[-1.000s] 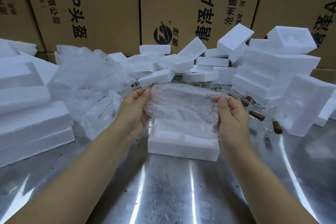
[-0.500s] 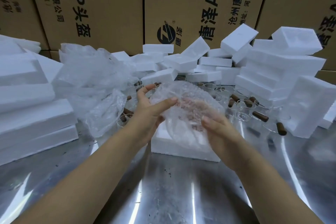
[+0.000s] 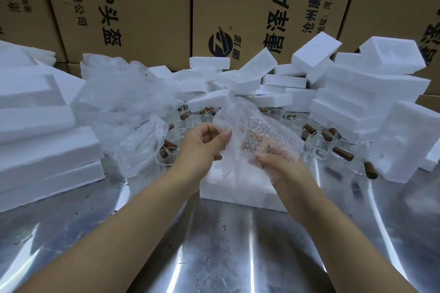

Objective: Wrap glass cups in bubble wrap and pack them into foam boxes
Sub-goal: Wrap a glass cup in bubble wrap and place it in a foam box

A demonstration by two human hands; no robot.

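A sheet of bubble wrap (image 3: 252, 126) is held up above a white foam box (image 3: 240, 188) on the metal table. My left hand (image 3: 202, 145) pinches the sheet's left edge between thumb and fingers. My right hand (image 3: 278, 164) is under and inside the wrap, its fingers showing through the bubbles. Whether a cup sits inside the wrap I cannot tell. Behind the hands stand several clear glass cups (image 3: 321, 147) with brown wooden handles (image 3: 342, 153).
Stacks of white foam boxes (image 3: 42, 150) lie at the left, more foam pieces (image 3: 371, 102) pile at the back and right. A heap of bubble wrap bags (image 3: 123, 107) sits left of centre. Cardboard cartons (image 3: 147, 7) form a wall behind. The shiny metal table (image 3: 214, 245) reflects light.
The wrap went from stretched flat between both hands to bunched up. My right hand has slid under and into it, while my left hand shifted to pinch its left edge.
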